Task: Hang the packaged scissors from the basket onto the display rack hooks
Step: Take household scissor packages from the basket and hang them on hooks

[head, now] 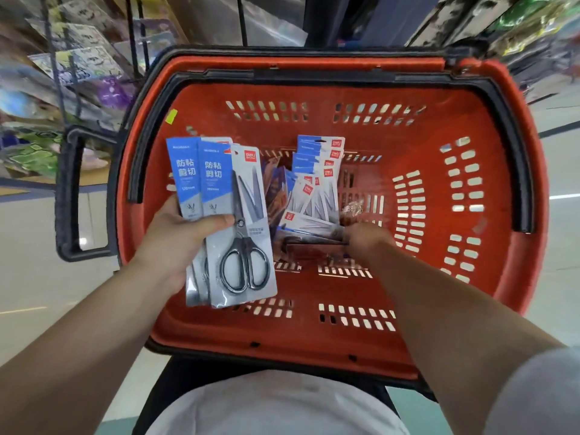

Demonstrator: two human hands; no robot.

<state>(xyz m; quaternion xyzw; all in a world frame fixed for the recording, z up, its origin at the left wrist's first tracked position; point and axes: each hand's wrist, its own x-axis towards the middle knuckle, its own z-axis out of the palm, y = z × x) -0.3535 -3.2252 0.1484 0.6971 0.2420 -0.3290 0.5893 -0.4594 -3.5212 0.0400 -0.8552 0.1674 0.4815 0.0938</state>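
Observation:
A red shopping basket (439, 277) with black handles fills the middle of the head view. My left hand (175, 243) grips two or three packaged scissors (238, 227), blue and grey cards with black-handled scissors, held over the basket's left side. Inside the basket lies a loose pile of several more scissor packs (314, 186). My right hand (364, 240) reaches down into that pile and its fingers close on the lower end of a pack; the fingertips are partly hidden.
A black wire display rack (62, 73) with colourful blurred packets stands at the upper left. More shelves of goods (518, 29) run along the upper right. Pale shop floor (31, 246) lies on both sides of the basket.

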